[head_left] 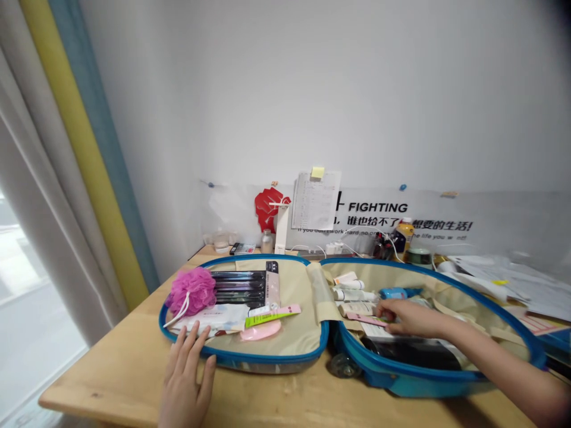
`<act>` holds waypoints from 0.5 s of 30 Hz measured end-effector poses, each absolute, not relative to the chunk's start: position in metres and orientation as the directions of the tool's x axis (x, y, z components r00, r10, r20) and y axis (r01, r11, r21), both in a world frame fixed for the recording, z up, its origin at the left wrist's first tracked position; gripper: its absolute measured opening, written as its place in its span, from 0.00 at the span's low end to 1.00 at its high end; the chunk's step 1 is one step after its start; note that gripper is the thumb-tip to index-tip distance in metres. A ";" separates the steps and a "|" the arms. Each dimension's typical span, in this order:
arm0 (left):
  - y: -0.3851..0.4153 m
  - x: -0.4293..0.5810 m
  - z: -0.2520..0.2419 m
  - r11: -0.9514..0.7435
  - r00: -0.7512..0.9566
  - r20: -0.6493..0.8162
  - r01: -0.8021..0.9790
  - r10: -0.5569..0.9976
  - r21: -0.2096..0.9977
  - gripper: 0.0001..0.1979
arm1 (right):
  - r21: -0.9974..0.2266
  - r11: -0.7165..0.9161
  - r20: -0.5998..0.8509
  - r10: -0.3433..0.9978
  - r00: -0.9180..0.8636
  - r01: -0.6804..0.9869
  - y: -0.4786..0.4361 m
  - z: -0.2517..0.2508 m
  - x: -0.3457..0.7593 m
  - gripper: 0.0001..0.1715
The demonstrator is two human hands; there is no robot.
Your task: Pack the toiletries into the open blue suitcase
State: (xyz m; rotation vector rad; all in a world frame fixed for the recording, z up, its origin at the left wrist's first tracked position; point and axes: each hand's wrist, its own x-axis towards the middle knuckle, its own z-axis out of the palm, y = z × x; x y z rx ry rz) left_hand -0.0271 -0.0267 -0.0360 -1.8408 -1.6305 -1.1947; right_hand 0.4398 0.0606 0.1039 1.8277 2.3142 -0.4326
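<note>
A blue-rimmed suitcase (285, 359) lies open on a wooden table, its two halves side by side. My left hand (187, 362), fingers spread, rests at the front rim of the left half and holds nothing. In that half are a pink bath puff (193, 290), a pack of toothbrushes (241, 287), a white packet (218, 319), a green-and-pink tube (273, 315) and a pink rounded case (261, 331). Inside the right half, my right hand (404, 318) pinches the end of a slim pink item (363, 319), its kind unclear. Small white bottles (354, 295) and a blue bottle (395, 293) lie beside it.
Behind the suitcase stand a white lamp (282, 229), a glass cup (220, 241), a power strip (334, 248) and a yellow bottle (404, 232). Papers (499, 276) cover the right side of the table. A curtain (84, 148) hangs at the left.
</note>
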 end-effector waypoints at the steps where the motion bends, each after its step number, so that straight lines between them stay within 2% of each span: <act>1: -0.027 -0.027 -0.036 -0.235 -0.049 0.801 0.944 0.596 0.233 0.25 | -0.121 0.217 -0.301 0.922 -0.244 0.969 0.061 0.102 0.440 0.11; 8: -0.027 -0.025 -0.034 -0.244 -0.073 0.792 0.931 0.606 0.273 0.25 | -0.125 0.232 -0.289 0.922 -0.259 0.965 0.062 0.094 0.445 0.11; 15: -0.028 -0.024 -0.032 -0.255 -0.084 0.796 0.923 0.600 0.289 0.24 | -0.218 0.194 -0.268 0.931 -0.250 0.957 0.060 0.097 0.446 0.07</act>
